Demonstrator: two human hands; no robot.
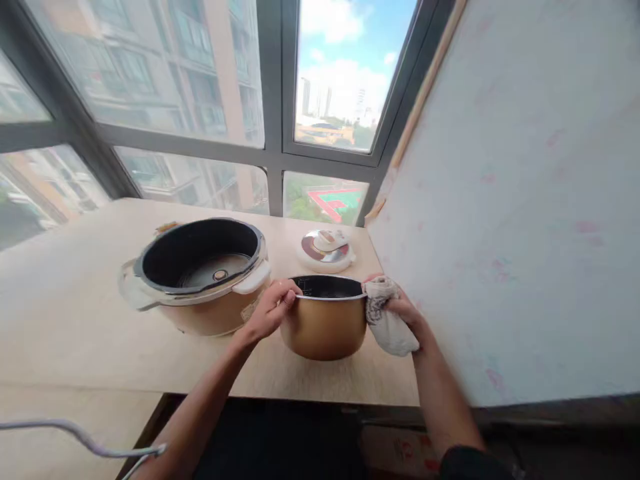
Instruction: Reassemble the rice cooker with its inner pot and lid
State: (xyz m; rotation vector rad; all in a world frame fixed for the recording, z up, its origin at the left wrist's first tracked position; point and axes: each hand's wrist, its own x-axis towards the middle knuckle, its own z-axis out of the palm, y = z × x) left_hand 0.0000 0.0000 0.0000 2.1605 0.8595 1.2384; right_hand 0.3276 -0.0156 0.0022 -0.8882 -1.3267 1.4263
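Observation:
A gold-coloured inner pot with a dark inside stands near the front edge of the wooden counter. My left hand grips its left rim. My right hand holds a white cloth pressed against the pot's right rim and side. To the left sits the open rice cooker body, its cavity dark with a round heating plate at the bottom.
A round white and metal lid part lies behind the pot. A pale wall panel closes the right side. Large windows run along the back. A grey cable crosses the lower left.

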